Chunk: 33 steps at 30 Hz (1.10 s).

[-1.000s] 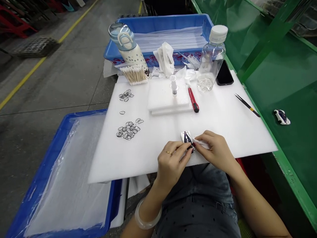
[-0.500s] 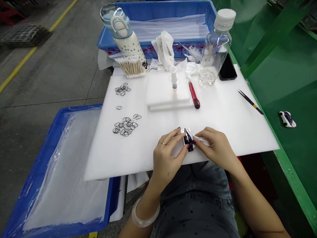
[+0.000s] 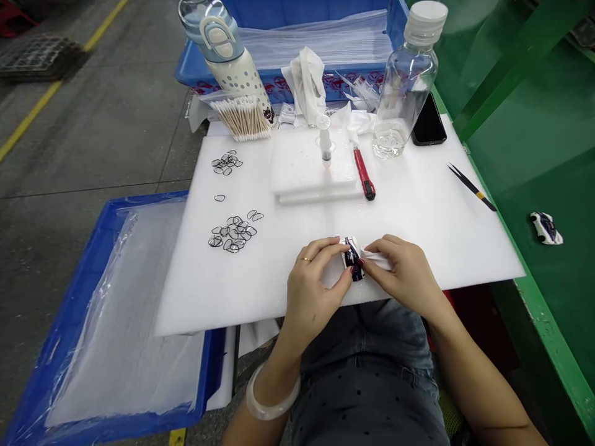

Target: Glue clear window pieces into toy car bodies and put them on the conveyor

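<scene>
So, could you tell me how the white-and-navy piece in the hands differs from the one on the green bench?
The piece in hand is held by the left hand, with a white cloth from the right hand against it; the piece on the bench lies untouched. The piece in hand is over a white foam sheet; the piece on the bench rests on the green bench. The piece in hand points away from the person; the piece on the bench lies more crosswise. Both are white and dark navy.

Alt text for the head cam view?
The left hand and right hand hold a small glossy navy-and-white piece over a white foam sheet, the right pinching a white cloth against it. Small black loops lie in piles to the left.
</scene>
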Available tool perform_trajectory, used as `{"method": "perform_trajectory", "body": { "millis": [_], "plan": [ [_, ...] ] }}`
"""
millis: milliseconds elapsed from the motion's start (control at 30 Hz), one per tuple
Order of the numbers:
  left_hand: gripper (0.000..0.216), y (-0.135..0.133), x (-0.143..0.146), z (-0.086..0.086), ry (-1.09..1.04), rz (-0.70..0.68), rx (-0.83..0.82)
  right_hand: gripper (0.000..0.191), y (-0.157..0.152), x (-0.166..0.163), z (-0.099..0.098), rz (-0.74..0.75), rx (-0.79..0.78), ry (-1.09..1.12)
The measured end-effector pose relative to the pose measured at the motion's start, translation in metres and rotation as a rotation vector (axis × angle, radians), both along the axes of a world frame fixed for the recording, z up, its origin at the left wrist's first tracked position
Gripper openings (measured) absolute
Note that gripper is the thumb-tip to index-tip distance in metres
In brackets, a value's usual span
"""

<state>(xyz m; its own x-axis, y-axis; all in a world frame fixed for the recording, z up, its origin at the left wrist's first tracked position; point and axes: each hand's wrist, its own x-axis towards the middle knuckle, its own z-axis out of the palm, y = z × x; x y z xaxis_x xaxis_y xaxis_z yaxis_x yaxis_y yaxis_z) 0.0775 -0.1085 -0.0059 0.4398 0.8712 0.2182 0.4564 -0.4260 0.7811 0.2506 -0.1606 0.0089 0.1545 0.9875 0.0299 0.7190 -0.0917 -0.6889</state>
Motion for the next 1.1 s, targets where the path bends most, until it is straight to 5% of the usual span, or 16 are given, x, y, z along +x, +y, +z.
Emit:
{"method": "perform_trajectory", "body": {
  "millis": [100, 267, 367, 600, 800, 967, 1100],
  "plan": [
    [0.037, 0.012, -0.005, 0.005, 0.048, -0.099, -0.013, 0.012, -0.001, 0.000, -0.001, -0.005, 0.047, -0.006],
    [0.063, 0.036, -0.012, 0.005, 0.119, -0.587, 0.048, 0.015, -0.018, -0.002, -0.007, -0.180, 0.345, -0.059],
    [0.044, 0.037, -0.010, 0.000, 0.043, -0.495, 0.094, 0.016, -0.031, -0.007, -0.015, -0.215, 0.455, -0.214],
    [0.035, 0.027, -0.009, -0.006, -0.004, -0.378, 0.136, 0.017, -0.036, -0.015, -0.026, -0.002, 0.549, -0.468],
    [0.032, 0.029, -0.008, -0.006, 0.012, -0.374, 0.152, 0.022, -0.028, -0.026, -0.025, -0.100, 0.413, -0.490],
    [0.043, 0.030, -0.012, -0.010, -0.012, -0.357, 0.162, 0.030, 0.004, 0.013, -0.002, -0.076, 0.117, -0.369],
    [0.046, 0.030, -0.013, -0.011, -0.030, -0.314, 0.145, 0.034, 0.017, 0.048, 0.026, -0.219, 0.182, -0.628]
  ]
}}
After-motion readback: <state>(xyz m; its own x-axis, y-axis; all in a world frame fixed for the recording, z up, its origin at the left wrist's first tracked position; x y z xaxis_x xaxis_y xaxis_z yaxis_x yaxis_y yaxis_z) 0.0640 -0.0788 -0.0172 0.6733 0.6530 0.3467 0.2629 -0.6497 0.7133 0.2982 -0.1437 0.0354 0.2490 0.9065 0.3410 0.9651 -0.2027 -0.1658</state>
